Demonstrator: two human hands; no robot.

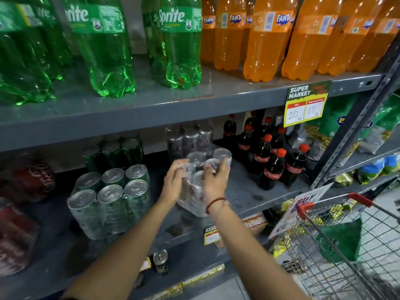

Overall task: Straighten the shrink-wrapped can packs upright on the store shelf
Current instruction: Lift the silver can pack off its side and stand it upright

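Both hands grip a shrink-wrapped can pack [200, 180] on the middle shelf [249, 191]: left hand [174, 184] on its left side, right hand [216, 180] over the top. Pack is silver-topped cans in clear, crinkled film, tilted w/ lids facing up and forward, just right of a green can pack [110, 198].

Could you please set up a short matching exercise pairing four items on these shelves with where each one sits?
Items:
1. Sprite bottles
2. Fanta bottles
3. green can pack
4. small cola bottles

Places:
A. middle shelf, right of the held can pack
B. top shelf, right side
C. middle shelf, left of both hands
D. top shelf, left side

Pairs: 1-D, 2-B, 3-C, 4-A
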